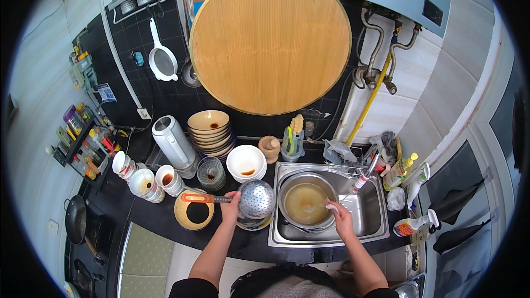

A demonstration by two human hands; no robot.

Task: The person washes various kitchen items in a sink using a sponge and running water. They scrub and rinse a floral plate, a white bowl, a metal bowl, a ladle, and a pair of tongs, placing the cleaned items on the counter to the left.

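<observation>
My left hand (232,205) is closed round the neck of a slotted skimmer (257,199), between its perforated metal bowl and its orange-and-brown handle. The skimmer is over the counter left of the sink, above a dish that it mostly covers. A cream bowl with dark liquid (197,210) stands under the handle's end. In the steel sink (364,218) sits a round metal basin (282,209) of cloudy brownish water. My right hand (343,222) is at the basin's right rim, fingers pinched on a small whitish thing (332,206) too small to name.
Behind the skimmer stand white bowls (246,160), stacked glass bowls (211,171), a tall stack of cream bowls (210,121) and a white kettle (172,140). Paper cups (169,179) stand at left. The faucet (361,181) reaches over the sink; a spray bottle (411,225) stands right of it.
</observation>
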